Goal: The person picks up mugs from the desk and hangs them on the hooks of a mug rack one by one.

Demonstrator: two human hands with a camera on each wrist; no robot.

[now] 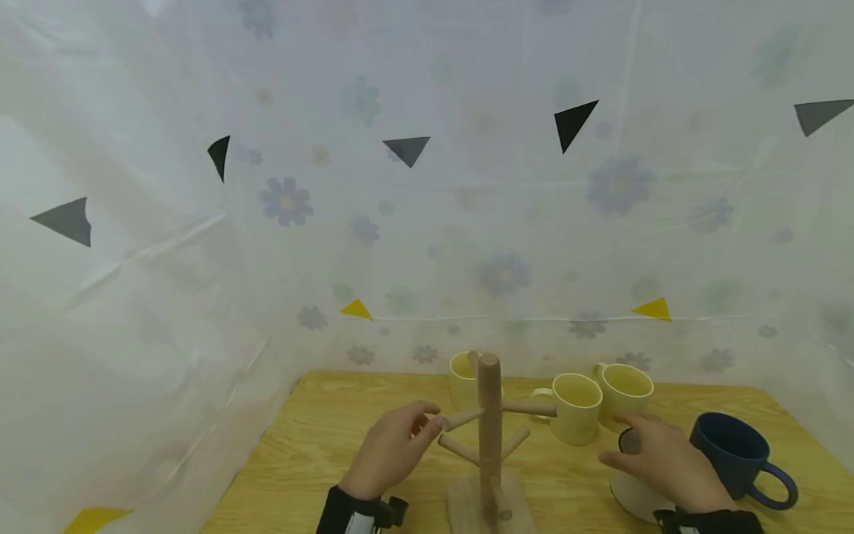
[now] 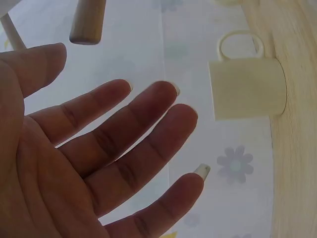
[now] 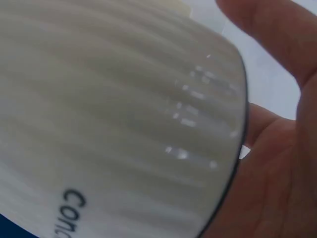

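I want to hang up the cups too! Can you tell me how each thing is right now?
Wooden cup stand: upright, pegs bare.
Left hand: open, fingers at a peg tip.
Right hand: fingers curled round the white cup.
White cup: on the table, under the right hand.
Three cream cups: upright, empty.
Blue cup: upright on the table.

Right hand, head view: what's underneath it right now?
Under the right hand sits a white ribbed cup, with the palm and fingers over its top. Its rim and lower side show; its inside and any handle are covered. The navy mug stands beside it.
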